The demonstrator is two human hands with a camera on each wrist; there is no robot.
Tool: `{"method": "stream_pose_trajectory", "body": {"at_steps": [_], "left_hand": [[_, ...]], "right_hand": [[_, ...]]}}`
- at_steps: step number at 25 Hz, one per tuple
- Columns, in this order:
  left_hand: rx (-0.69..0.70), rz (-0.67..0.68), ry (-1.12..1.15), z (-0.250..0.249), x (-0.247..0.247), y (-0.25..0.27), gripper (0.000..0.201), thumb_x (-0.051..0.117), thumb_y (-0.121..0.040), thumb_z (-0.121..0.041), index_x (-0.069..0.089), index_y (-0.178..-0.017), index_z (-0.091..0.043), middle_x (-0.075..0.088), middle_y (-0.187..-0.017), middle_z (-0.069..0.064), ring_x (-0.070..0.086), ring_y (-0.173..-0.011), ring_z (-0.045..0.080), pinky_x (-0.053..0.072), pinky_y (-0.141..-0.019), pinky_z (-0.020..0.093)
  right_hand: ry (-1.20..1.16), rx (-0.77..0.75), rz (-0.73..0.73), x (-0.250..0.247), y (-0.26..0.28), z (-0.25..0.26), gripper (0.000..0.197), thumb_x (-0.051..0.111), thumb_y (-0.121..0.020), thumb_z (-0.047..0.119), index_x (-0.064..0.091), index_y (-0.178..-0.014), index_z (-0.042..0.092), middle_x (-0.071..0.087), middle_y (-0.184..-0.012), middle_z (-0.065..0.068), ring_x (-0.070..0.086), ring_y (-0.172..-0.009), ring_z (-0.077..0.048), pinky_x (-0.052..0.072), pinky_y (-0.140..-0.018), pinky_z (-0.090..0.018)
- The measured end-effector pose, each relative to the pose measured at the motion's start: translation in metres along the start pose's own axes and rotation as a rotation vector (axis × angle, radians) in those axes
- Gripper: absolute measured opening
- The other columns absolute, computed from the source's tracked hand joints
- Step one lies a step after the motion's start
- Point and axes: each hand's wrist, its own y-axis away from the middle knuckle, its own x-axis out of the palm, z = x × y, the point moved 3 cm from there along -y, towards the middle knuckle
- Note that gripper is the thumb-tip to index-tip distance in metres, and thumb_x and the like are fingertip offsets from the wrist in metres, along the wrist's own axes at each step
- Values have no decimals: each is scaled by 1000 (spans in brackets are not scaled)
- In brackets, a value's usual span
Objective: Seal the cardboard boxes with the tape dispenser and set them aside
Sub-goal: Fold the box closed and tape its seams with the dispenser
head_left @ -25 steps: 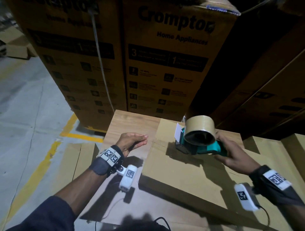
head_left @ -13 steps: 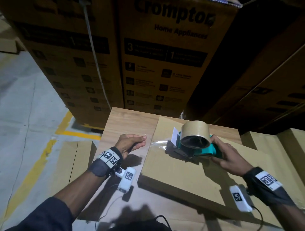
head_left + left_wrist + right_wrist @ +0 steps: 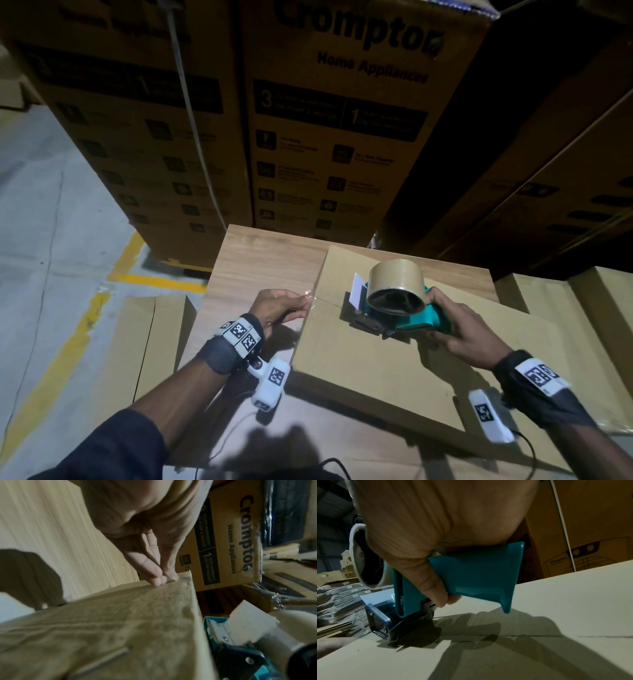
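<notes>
A plain cardboard box [image 3: 394, 370] lies on a wooden table [image 3: 260, 260]. My right hand [image 3: 459, 329] grips the teal handle of the tape dispenser [image 3: 414, 320], which carries a tan tape roll [image 3: 397, 277]. Its front roller presses on the box top near the seam [image 3: 539, 637]. My left hand [image 3: 284, 303] is at the box's left edge. In the left wrist view its fingertips [image 3: 159, 577] pinch the clear tape end against that edge. The dispenser [image 3: 240, 649] shows at the lower right of that view.
Tall printed appliance cartons [image 3: 342, 137] stand stacked right behind the table. More brown boxes [image 3: 599, 308] sit to the right. Flattened cardboard [image 3: 147, 342] leans at the table's left, beside a concrete floor with yellow lines [image 3: 68, 349].
The dispenser has come down from above the box onto its top, with clear tape drawn out from the left edge. My left hand has stayed at that edge.
</notes>
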Motion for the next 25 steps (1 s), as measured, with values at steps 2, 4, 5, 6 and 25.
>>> {"method": "stream_pose_trajectory", "body": {"at_steps": [2,4,5,6,25], "left_hand": [[-20,-53,-126,4,-9,-2,52,92,-68,-12,70,-111,6,75,-102,21,74,-88,26,63,-72,32],[-32,-94,-228,8,-18,-2,54,96,-64,-15,70,-110,-9,73,-107,17,72,-98,33,64,-81,46],[8,-105,-240,7,-20,-1,49,94,-69,-16,69,-110,-13,71,-110,15,71,-101,34,63,-83,47],[84,-111,-248,2,-20,2,39,89,-77,-17,70,-111,-16,70,-113,12,69,-104,32,62,-82,44],[773,157,-1446,-2,43,67,87,18,-96,-74,-26,-157,-31,-22,-168,-11,-7,-156,7,6,-128,40]], "right_hand": [[10,2,-8,0,0,0,68,71,-87,0,42,-113,56,61,-120,18,62,-109,-6,61,-86,-45],[5,2,-11,0,-1,0,69,71,-87,-1,42,-112,57,61,-119,19,61,-108,-6,61,-86,-44],[5,0,-14,0,0,0,70,70,-87,-1,42,-112,57,61,-119,19,61,-108,-6,61,-86,-44],[8,-4,-16,1,0,-1,70,70,-87,-1,41,-112,57,61,-119,19,62,-108,-6,61,-86,-44],[-7,-104,-40,8,7,-15,73,71,-89,4,38,-112,65,56,-119,28,59,-110,0,55,-81,-24]]}}
